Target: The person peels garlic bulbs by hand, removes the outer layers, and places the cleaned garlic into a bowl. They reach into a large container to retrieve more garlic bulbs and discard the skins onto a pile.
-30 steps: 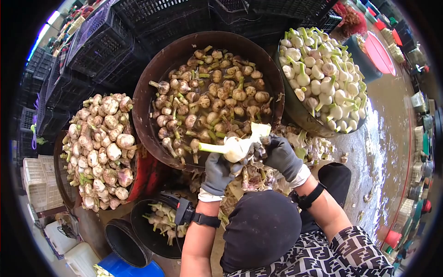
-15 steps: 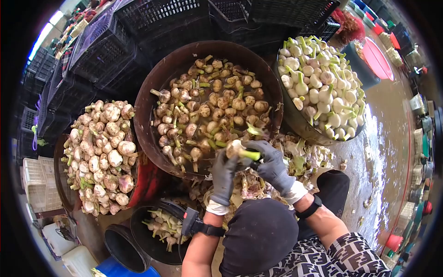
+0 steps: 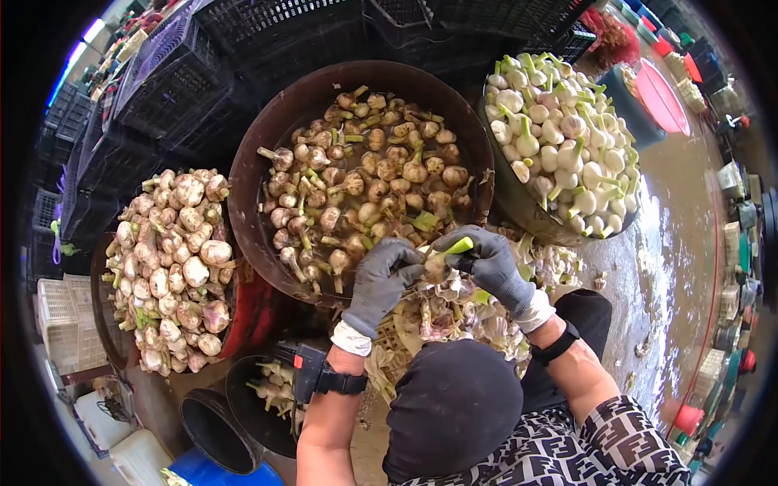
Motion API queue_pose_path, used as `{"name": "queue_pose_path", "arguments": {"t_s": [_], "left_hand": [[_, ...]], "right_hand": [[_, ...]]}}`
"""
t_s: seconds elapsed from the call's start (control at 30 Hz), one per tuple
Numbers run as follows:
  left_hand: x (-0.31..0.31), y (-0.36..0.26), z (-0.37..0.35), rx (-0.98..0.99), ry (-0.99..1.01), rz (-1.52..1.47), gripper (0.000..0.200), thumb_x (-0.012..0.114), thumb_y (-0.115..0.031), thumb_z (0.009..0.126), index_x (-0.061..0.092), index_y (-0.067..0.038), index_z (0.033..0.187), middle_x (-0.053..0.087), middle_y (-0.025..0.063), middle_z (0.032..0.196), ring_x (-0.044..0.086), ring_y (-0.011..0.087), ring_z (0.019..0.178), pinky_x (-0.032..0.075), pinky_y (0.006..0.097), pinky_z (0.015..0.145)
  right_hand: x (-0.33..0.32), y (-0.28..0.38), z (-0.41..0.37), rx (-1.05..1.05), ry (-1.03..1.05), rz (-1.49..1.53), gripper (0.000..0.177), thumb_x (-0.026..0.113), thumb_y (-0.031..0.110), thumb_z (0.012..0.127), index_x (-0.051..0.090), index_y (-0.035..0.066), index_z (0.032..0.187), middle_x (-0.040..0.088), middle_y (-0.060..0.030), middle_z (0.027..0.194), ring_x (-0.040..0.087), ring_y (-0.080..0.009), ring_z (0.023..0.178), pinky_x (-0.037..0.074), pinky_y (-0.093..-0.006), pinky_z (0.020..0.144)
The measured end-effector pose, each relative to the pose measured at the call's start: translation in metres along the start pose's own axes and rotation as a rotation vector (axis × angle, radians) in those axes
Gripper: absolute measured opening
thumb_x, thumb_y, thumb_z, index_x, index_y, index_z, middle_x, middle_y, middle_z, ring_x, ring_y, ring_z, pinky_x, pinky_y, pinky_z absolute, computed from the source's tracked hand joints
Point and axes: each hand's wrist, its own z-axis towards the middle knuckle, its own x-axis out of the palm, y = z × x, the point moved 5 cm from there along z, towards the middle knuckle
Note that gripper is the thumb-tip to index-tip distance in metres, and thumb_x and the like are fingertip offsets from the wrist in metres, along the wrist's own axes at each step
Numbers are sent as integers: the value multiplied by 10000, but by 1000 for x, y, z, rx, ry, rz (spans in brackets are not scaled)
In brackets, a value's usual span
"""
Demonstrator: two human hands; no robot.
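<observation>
Garlic bulb (image 3: 439, 263), papery, green-stemmed; grey-gloved left hand (image 3: 379, 282), right hand (image 3: 490, 266) tight around it

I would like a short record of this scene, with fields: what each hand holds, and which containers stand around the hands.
left hand: gray glove, fingers curled over a garlic bulb
right hand: gray glove, grips the same bulb by its green stem
below the hands: heap of peels
in front: round tub of garlic in murky water
at left: pile of unpeeled garlic
at right: basin of white peeled garlic
behind: black crates
</observation>
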Motion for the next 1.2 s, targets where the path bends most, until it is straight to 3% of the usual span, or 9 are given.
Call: {"name": "queue_pose_path", "arguments": {"t_s": [0.03,0.1,0.3,0.47,0.63,0.77,0.87,0.93,1.2], "left_hand": [[3,-3,1,0,0,-1,281,699,-110,734,608,-20,985,580,56,1030,536,138,943,422,256,831],[-2,-16,3,133,-274,-93,262,700,-122,734,603,-15,953,579,49,983,540,136,889,431,256,805],[3,4,-4,47,-93,-112,204,659,-160,781,575,-11,892,566,31,871,532,117,816,435,250,758],[2,0,-11,14,-210,43,169,611,-169,828,567,-8,852,554,18,791,499,89,732,416,223,666],[3,11,-26,-1,-141,-35,185,605,-179,831,563,0,833,554,25,752,479,99,630,411,239,587],[-4,8,-22,67,-207,191,265,627,-248,811,578,-7,908,577,56,854,532,146,729,438,259,680],[-5,-26,-8,285,-270,290,388,662,-320,766,576,-25,1003,568,84,976,542,195,892,427,290,810],[6,-21,-4,179,-26,216,478,691,-352,723,565,-41,1063,545,87,1051,505,209,1008,391,307,888],[3,-16,-14,176,-137,127,384,726,-261,700,592,-32,977,560,93,999,536,204,932,418,297,837]], "right_hand": [[0,0,0,10,26,8,191,669,43,725,635,61,911,618,-49,897,589,-142,815,464,-259,737],[1,1,2,20,52,16,184,661,31,731,634,54,911,616,-46,895,586,-132,818,464,-255,739],[2,6,2,14,84,34,193,647,6,738,634,52,924,609,-32,904,577,-112,815,459,-242,731],[4,-2,-3,181,50,134,190,665,58,747,630,33,932,606,-47,952,560,-130,865,442,-263,777],[-4,0,3,76,13,-10,198,662,7,721,634,48,913,601,-36,896,579,-121,794,469,-250,717],[-4,1,3,50,55,-34,198,659,0,712,633,56,900,603,-40,899,580,-134,812,469,-262,733],[1,3,4,50,108,-12,205,658,1,706,632,65,899,604,-39,904,575,-140,835,463,-268,757],[3,4,5,12,129,-19,203,658,5,708,631,62,900,604,-39,910,571,-138,843,459,-267,766],[0,8,5,24,91,141,183,657,29,739,630,49,919,604,-32,929,565,-117,849,450,-246,773]]}}
